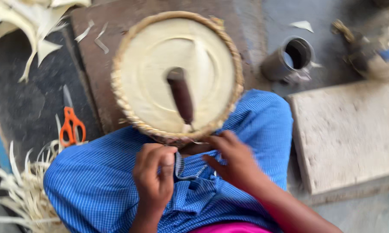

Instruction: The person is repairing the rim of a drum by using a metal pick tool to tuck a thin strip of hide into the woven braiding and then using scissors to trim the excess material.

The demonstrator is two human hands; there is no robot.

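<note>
Orange scissors (71,126), metal cup (289,58), stone slab (347,136).

Both hands, left hand (154,174) and right hand (231,159), work at the round woven basket's (177,73) near rim

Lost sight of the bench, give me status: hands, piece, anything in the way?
Left hand and right hand both at near rim of round woven basket. Dark-handled tool lies on it. Orange scissors off left, apart.

No pkgs, labels, signs or screens visible.
</note>
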